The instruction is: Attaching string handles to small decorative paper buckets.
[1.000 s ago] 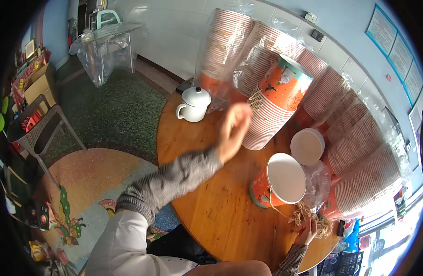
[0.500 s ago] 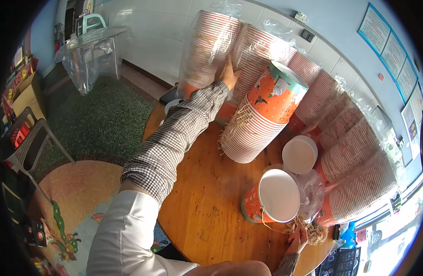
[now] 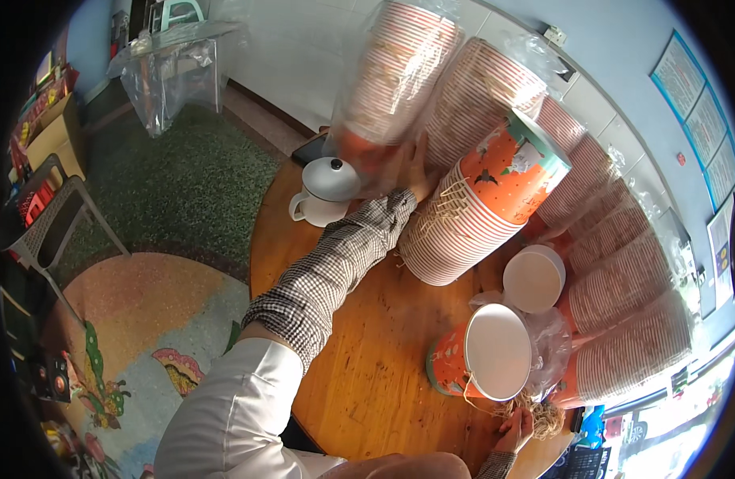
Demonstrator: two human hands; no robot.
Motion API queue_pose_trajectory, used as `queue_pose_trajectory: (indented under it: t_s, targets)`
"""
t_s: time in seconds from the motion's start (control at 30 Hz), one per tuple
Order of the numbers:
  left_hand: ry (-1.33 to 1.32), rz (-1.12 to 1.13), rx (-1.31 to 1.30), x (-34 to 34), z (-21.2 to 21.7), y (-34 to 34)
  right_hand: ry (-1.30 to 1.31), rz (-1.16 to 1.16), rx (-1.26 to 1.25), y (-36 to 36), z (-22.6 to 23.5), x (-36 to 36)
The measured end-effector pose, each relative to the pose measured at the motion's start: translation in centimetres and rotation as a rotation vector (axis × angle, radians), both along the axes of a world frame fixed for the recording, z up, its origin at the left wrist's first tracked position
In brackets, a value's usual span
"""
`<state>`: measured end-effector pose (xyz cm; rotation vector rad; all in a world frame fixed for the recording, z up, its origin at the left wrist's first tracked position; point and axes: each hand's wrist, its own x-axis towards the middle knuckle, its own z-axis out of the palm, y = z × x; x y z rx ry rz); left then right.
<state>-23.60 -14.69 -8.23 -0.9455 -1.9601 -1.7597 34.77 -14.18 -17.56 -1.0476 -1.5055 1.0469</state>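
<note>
My left hand [image 3: 416, 172] reaches far across the table, fingers stretched up between two plastic-wrapped stacks of paper buckets. It lies against the lower side of the left stack [image 3: 399, 72], which is blurred; some fingertips are hidden. Right beside it stands an unwrapped stack of striped-rim buckets [image 3: 455, 231], topped by an upturned orange and green bucket [image 3: 515, 172]. At the near right, my right hand [image 3: 515, 431] is closed on a tangle of straw-coloured twine [image 3: 545, 421]. One strand runs to the orange bucket [image 3: 447, 355] lying tilted with its white inside showing.
A white mug with a black-knobbed lid [image 3: 327, 191] sits left of my forearm. More wrapped bucket stacks [image 3: 615, 279] line the wall, with an open white-lined bucket [image 3: 535, 279] before them. A chair [image 3: 60, 207] stands left of the round wooden table [image 3: 351, 383].
My left hand has slid lower along the left wrapped stack. The lidded mug, mostly covered by my sleeve before, now shows. My right hand stays at the twine. The whole view has shifted.
</note>
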Motion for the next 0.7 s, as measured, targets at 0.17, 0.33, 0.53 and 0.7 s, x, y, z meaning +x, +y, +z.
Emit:
queue_pose_trajectory:
  t_s: [0.17, 0.33, 0.53, 0.7]
  targets:
    - [0.007, -0.172, 0.217, -0.7, -2.5, 2.5, -0.02, -0.013, 0.024, 0.4, -0.5, 0.7]
    - [-0.09, -0.374, 0.175, -3.0, -5.3, 2.6, -0.031, -0.015, 0.005, 0.4, -1.3, -0.2]
    - [-0.018, -0.5, 0.143, -1.0, -3.8, 1.9, -0.033, -0.032, 0.014, 0.5, -1.0, 0.3]
    - [-0.122, -0.56, 0.059, -1.6, -4.2, 1.8, -0.025, -0.011, 0.023, 0.8, -1.4, 0.6]
